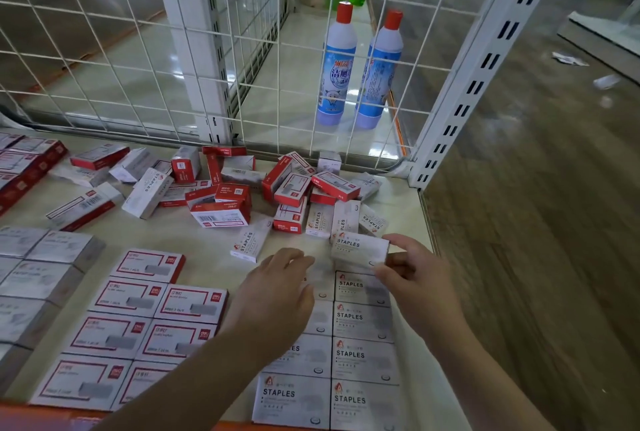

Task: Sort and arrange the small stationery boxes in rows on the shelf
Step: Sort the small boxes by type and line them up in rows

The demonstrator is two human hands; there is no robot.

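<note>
My right hand (412, 278) pinches a white STAPLES box (358, 250) by its right end, just above the far end of two rows of white STAPLES boxes (363, 358) laid flat at the shelf's front right. My left hand (277, 292) lies flat, fingers straight, on the left white row. Left of it, red-framed boxes (128, 323) lie in rows. A loose heap of red and white boxes (242, 188) is spread across the back of the shelf (194, 236). One white box (251, 240) lies alone in front of the heap.
A white wire grid (138, 50) closes the shelf's back; a slotted white upright (467, 84) stands at the right corner. Two blue bottles with red caps (337, 67) stand behind the grid. Grey boxes (38, 278) are stacked at the left. Wooden floor lies to the right.
</note>
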